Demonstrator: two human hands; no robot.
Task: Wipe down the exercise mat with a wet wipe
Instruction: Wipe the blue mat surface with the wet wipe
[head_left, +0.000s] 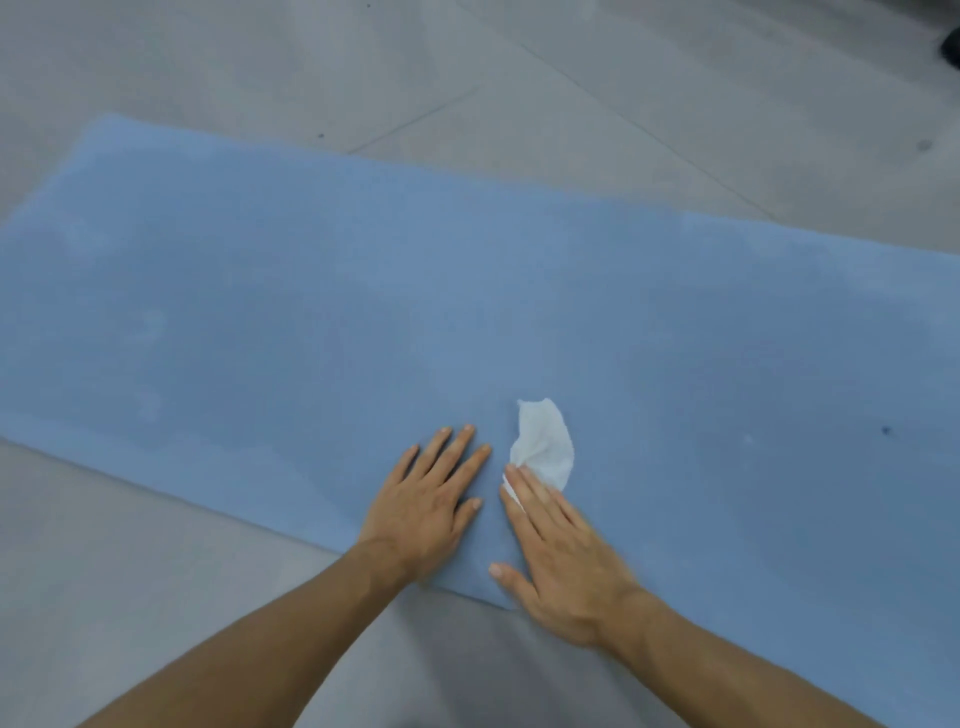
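Observation:
A long blue exercise mat (363, 291) lies flat on the floor, running from the far left to the right edge of the view. A crumpled white wet wipe (543, 441) rests on the mat near its front edge. My right hand (563, 556) lies flat with straight fingers, and its fingertips press on the near end of the wipe. Just left of the wipe, my left hand (431, 499) rests palm down on the mat with its fingers spread. Part of the wipe is hidden under my right fingers.
Grey tiled floor (649, 104) surrounds the mat. A small dark speck (885, 430) sits on the mat at the right. A dark object (950, 44) shows at the top right edge.

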